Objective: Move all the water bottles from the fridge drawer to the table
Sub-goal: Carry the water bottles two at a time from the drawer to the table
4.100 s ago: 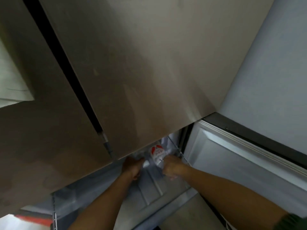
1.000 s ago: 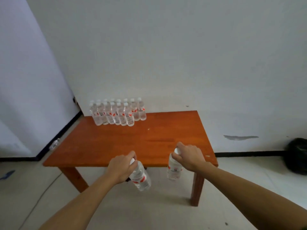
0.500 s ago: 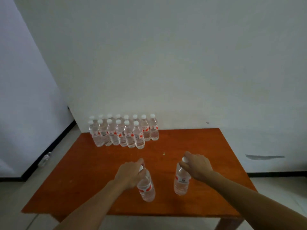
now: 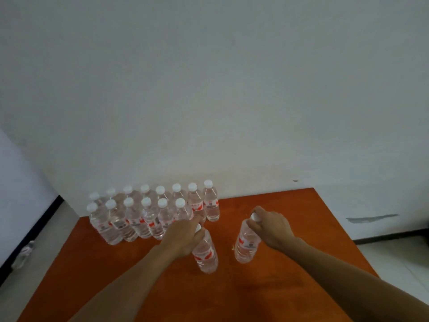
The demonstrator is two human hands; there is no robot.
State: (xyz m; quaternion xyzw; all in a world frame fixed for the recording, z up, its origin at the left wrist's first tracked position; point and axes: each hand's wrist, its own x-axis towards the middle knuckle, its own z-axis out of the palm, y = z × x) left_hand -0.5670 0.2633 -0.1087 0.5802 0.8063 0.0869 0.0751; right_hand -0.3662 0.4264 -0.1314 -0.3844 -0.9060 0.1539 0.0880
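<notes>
My left hand (image 4: 183, 238) grips the neck of a clear water bottle (image 4: 205, 253) with a red and white label, held over the orange-brown wooden table (image 4: 290, 289). My right hand (image 4: 270, 226) grips the white cap end of a second water bottle (image 4: 247, 244), upright and a little to the right of the first. Whether either bottle touches the tabletop, I cannot tell. Several matching bottles (image 4: 148, 212) with white caps stand in two rows at the table's far left, against the wall. The fridge is out of view.
A white wall (image 4: 232, 89) rises right behind the table. One loose bottle (image 4: 24, 251) lies on the floor at the far left by the black skirting. Bare tabletop lies to the right of the rows and near me.
I have come closer to the table. Both hands have carried their bottles forward over the tabletop, towards the right end of the standing rows.
</notes>
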